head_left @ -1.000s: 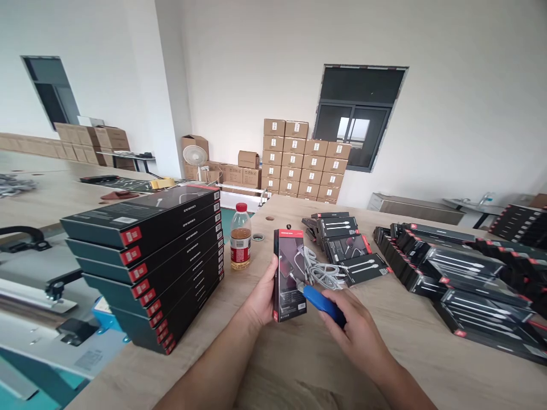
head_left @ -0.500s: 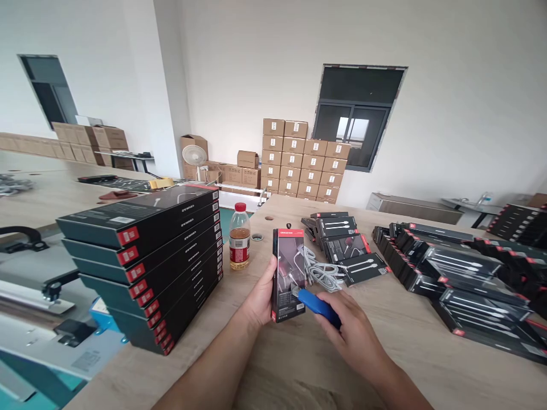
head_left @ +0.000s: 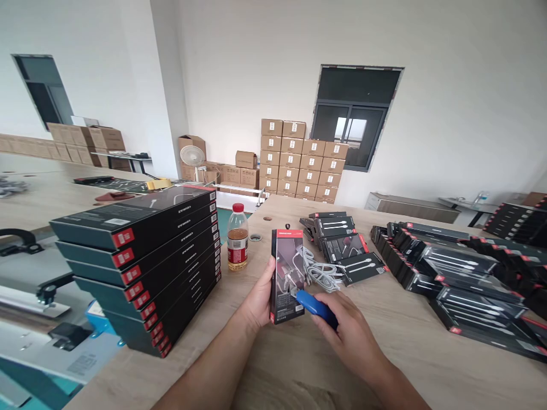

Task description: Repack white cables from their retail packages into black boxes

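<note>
My left hand grips the left side of a slim black box with a red top band, held upright over the table. In my right hand is a blue-handled tool, its pale tip at the lower front of the box. Whether the tip touches the box I cannot tell. Grey cables lie just behind the box, beside a loose pile of flat black boxes. A tall stack of black boxes with red corner labels stands to the left.
A bottle with a red cap stands between the stack and my left hand. Many black boxes lie in rows on the wooden table at right. Metal equipment is at far left; cartons stand behind.
The view has shifted slightly. Both hands keep their holds, and the box and blue tool are in nearly the same position relative to each other.
</note>
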Demonstrator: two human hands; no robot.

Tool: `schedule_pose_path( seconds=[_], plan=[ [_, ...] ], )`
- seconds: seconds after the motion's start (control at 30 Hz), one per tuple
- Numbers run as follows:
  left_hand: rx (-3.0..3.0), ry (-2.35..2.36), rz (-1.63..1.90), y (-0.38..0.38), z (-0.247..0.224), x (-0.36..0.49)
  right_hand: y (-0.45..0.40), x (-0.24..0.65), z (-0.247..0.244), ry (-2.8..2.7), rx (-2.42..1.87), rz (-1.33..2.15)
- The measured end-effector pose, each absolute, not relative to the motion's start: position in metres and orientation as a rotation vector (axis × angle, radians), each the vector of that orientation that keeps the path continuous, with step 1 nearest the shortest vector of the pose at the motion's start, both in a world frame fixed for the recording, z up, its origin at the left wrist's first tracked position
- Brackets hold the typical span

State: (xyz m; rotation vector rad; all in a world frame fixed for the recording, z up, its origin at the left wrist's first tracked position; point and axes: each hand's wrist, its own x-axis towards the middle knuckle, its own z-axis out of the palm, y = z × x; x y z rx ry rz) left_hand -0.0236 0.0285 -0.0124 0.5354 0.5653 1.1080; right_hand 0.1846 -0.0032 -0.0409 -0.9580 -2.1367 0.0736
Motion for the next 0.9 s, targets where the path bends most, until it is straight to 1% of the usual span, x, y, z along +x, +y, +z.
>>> schedule_pose_path(
  seconds=[0.2, 0.4, 0.47, 0.6, 0.73, 0.9],
  plan=[
    [0.543, 0.622, 1.053, 0.024, -0.008, -0.021, -0.004, 0.182, -0.044, -2.068, -0.953, 0.094],
    [0.547, 0.745, 0.875, 0.016, -0.013, 0.000, 0.004, 0.188, -0.042, -1.753, -1.092, 0.144],
    [0.524, 0.748, 0.873, 0.016, -0.010, 0.002, 0.004, 0.192, -0.038, -1.780, -1.074, 0.121],
    [0.510, 0.752, 0.986, 0.021, -0.003, -0.008, 0.000, 0.195, -0.032, -1.931, -0.977, 0.062],
    [0.553, 0.654, 1.073, 0.026, -0.002, -0.019, -0.004, 0.191, -0.030, -2.039, -0.926, 0.024],
    [0.543, 0.611, 1.065, 0.027, -0.005, -0.022, -0.003, 0.188, -0.033, -2.114, -0.921, 0.018]
  ],
)
